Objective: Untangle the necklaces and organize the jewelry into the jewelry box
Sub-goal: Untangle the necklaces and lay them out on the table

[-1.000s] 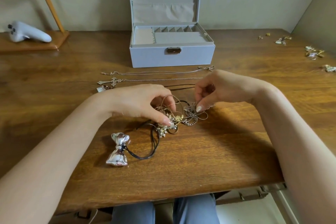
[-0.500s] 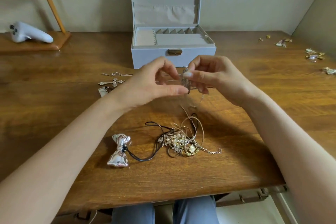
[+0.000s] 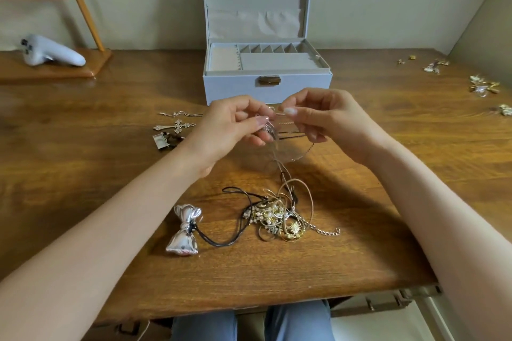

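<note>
So right now both hands are up over the worktop (image 3: 83,152), just in front of the open jewelry box (image 3: 266,83). The left hand (image 3: 230,124) and right hand (image 3: 327,122) each have a pinch grip closed on a thin silver chain (image 3: 273,134), which hangs down into the tangle (image 3: 279,213) lying near the front edge. The big risk imo is pulling the two ends apart too hard. That chain looks super fine, so a tug could cinch the knot tighter or snap a link. Lifting higher could also drag the whole clump up, and the black cord (image 3: 235,219) with the silver bow (image 3: 184,230) might get dragged along and slide off the edge. The box compartments look empty, so nothing's put away yet as far as I can see.
</note>
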Tool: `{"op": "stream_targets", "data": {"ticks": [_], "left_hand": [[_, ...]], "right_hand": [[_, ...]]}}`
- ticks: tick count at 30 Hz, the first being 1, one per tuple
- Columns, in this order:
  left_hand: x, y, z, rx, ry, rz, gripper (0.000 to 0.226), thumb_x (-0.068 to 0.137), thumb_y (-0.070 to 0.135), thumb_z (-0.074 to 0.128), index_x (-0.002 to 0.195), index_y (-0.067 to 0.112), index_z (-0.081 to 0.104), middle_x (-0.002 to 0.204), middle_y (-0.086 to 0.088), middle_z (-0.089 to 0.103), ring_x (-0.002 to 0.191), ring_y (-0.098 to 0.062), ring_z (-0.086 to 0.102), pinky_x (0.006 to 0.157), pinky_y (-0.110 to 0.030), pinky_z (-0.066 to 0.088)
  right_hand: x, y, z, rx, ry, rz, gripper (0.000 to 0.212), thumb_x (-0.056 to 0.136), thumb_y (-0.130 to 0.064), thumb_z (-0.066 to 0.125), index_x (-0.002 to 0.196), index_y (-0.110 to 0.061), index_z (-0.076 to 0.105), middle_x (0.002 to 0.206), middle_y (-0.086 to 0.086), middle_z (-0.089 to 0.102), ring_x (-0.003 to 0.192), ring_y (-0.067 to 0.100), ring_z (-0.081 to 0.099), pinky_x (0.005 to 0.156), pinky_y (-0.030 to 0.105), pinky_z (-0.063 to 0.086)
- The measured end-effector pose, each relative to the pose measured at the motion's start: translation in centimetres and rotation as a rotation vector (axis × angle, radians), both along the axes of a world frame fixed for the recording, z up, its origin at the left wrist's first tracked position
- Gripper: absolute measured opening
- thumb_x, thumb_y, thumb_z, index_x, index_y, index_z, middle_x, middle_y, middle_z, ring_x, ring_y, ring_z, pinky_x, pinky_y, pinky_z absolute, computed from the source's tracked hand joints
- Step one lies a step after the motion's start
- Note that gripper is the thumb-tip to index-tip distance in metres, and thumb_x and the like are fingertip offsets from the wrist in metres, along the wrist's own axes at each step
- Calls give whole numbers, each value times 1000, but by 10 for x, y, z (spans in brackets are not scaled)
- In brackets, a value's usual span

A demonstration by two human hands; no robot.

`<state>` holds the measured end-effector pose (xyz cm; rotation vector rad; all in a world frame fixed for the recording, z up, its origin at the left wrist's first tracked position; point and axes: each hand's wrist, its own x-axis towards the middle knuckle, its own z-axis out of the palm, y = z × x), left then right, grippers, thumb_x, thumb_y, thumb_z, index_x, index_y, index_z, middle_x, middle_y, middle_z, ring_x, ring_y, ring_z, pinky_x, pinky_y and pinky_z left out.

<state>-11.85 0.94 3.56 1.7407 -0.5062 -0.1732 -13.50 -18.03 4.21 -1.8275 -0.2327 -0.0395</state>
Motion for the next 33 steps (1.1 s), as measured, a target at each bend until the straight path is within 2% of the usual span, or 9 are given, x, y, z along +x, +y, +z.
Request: {"op": "stream_targets", "data": {"ticks": [5,7,10,15,20,24,28,31,33], "left_hand": [[1,7,5,-76,39,-52,27,94,-7,43,105,6,64,103,-5,71,80,-8,66,72,-17,52],[1,9,7,-63,38,-55,28,94,-6,44,109,8,63,104,-2,72,79,-9,66,70,-16,51],[2,10,7,-42,41,-37,26,93,-1,48,111,13,61,101,1,73,73,-8,66,64,-16,48],[3,10,7,43,29,57,20,94,14,54,111,20,60,88,2,75,51,-6,58,49,-13,42],[3,10,4,152,4,87,12,95,18,52,104,19,60,78,3,74,42,-5,47,42,-11,34],[1,11,8,111,-79,44,16,96,17,50,108,21,60,78,0,74,46,-9,54,44,-12,37],[-3,10,13,-10,-144,-70,22,97,16,47,116,19,56,82,-4,74,61,-18,67,51,-21,45],[-5,9,14,-111,-98,-117,24,95,15,48,118,19,54,83,-7,74,64,-17,67,55,-19,49],[-5,9,15,-178,-43,-148,27,92,16,51,118,19,54,84,-7,74,66,-15,66,59,-19,50]], "right_hand": [[2,-9,1,-149,-31,-17,24,78,-3,72,100,-12,67,85,5,60,55,5,45,51,16,39],[1,-10,2,-292,-56,2,24,77,-5,74,98,-15,70,83,1,63,56,2,45,53,15,41],[0,-9,3,-423,-85,-12,7,78,-17,75,84,-15,74,62,-1,61,54,3,46,54,15,38],[-3,-16,12,3,-24,-72,19,76,-28,69,74,-10,65,48,-3,44,42,9,32,43,17,24],[-2,-23,16,252,2,-12,17,79,-28,62,77,-11,60,53,1,45,43,11,31,48,25,18],[-1,-21,14,89,-1,-50,21,76,-31,65,76,-10,62,53,0,50,44,13,34,44,20,25],[-2,-14,8,-148,36,72,25,76,-27,69,76,-2,64,56,3,57,49,13,45,46,19,38],[-2,-8,2,-284,67,120,21,81,-17,70,80,4,65,63,8,63,53,10,56,52,19,47],[-2,-5,-2,-367,34,101,10,81,-14,72,80,-5,69,67,4,67,58,5,59,56,15,47]]}}
